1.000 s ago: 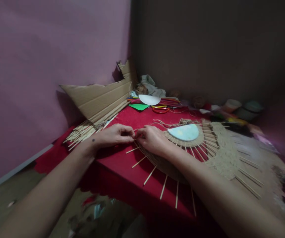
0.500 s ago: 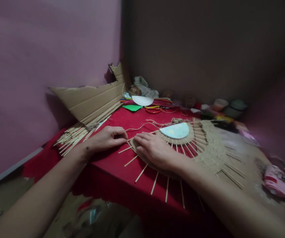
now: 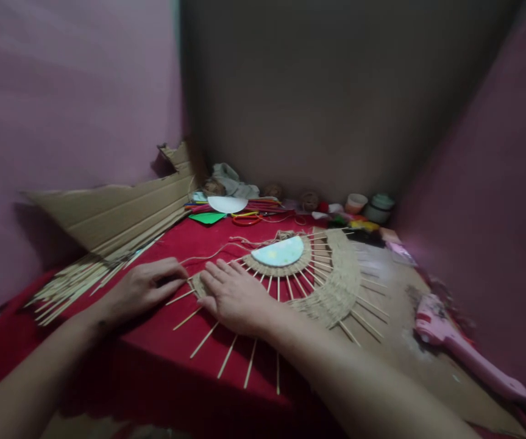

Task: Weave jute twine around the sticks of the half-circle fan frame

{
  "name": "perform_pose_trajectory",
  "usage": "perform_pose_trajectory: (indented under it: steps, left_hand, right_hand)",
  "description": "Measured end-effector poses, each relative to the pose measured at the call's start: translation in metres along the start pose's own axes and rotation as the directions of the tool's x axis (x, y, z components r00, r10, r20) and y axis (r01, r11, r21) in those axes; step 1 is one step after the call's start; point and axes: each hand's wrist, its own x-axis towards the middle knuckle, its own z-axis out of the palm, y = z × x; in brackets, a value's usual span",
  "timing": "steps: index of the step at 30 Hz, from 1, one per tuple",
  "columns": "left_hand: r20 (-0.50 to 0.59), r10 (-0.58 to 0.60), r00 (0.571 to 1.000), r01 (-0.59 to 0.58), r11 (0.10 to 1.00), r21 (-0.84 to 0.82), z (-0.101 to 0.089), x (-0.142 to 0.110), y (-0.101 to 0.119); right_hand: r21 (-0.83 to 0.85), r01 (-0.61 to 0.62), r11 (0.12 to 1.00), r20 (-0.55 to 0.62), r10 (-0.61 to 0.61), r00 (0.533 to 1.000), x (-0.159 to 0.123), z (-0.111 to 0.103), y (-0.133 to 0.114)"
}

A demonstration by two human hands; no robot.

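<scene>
A half-round woven twine fan (image 3: 342, 283) with thin wooden sticks fanning outward lies on the red cloth. At its centre is a pale blue half-disc (image 3: 278, 251). My left hand (image 3: 146, 286) is at the fan's left end, thumb and forefinger pinched on the twine (image 3: 210, 254) there; the exact grip is small and partly hidden. Flat on the woven band rests my right hand (image 3: 238, 300), fingers stretched out, covering part of the weave. The loose twine runs from the left fingertips back past the half-disc.
Left stand folded cardboard (image 3: 120, 213) and a pile of wooden sticks (image 3: 68, 286). Behind are red-handled scissors (image 3: 246, 219), a white half-disc (image 3: 227, 204), green paper (image 3: 206, 217), twine balls (image 3: 309, 201) and a cup (image 3: 356, 203). A pink glue gun (image 3: 445, 335) lies right.
The camera view has turned right, so everything sits further left. Both hands stay at the fan's left end, and the right hand's fingers look more spread.
</scene>
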Motion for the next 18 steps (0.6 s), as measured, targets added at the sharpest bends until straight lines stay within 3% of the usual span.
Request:
perform_pose_trajectory:
  steps: [9, 18]
  left_hand:
    - [-0.023, -0.149, 0.989, 0.148, 0.989, -0.016, -0.005, 0.003, 0.011]
    - [-0.031, -0.218, 0.975, 0.216, 0.975, -0.047, -0.006, 0.004, 0.010]
  right_hand:
    - [-0.035, 0.026, 0.999, -0.114, -0.030, 0.993, 0.001, 0.005, 0.004]
    - [-0.031, 0.035, 0.999, -0.107, -0.038, 0.994, 0.003, 0.005, 0.005]
